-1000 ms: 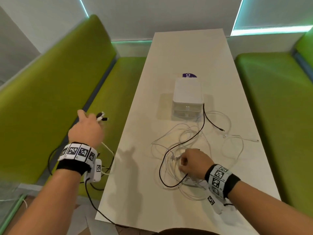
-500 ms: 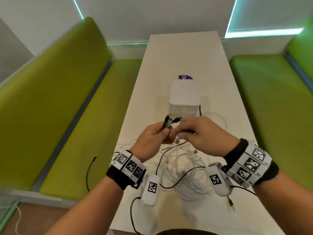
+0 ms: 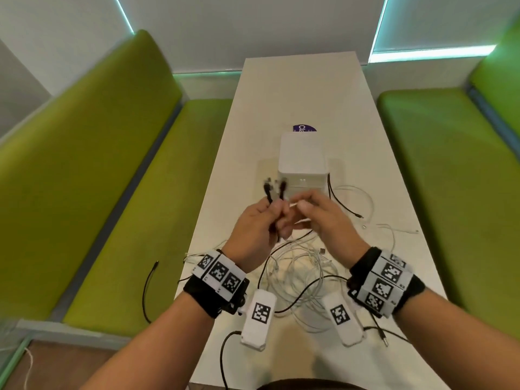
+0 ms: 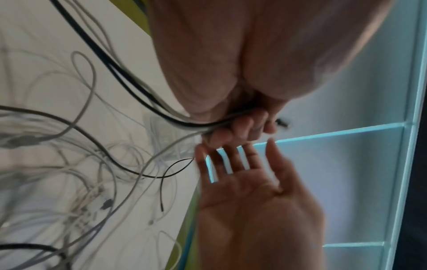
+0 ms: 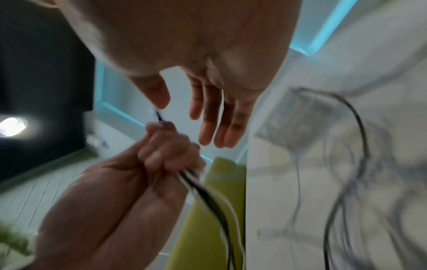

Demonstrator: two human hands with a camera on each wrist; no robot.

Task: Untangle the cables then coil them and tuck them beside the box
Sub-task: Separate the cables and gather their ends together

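Two black plug ends stood above the fisted left hand gripping several cables, right hand loosely spread beside it, tangle below, box beyond; untangling underway, next separating one lead.

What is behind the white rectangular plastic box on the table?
Behind the white rectangular plastic box, on the table, a purple round sticker with white letters shows partly. The box covers its near part, so the full word cannot be read.

Only the white letters "Cla" could be read, printed on a purple sticker behind the box.
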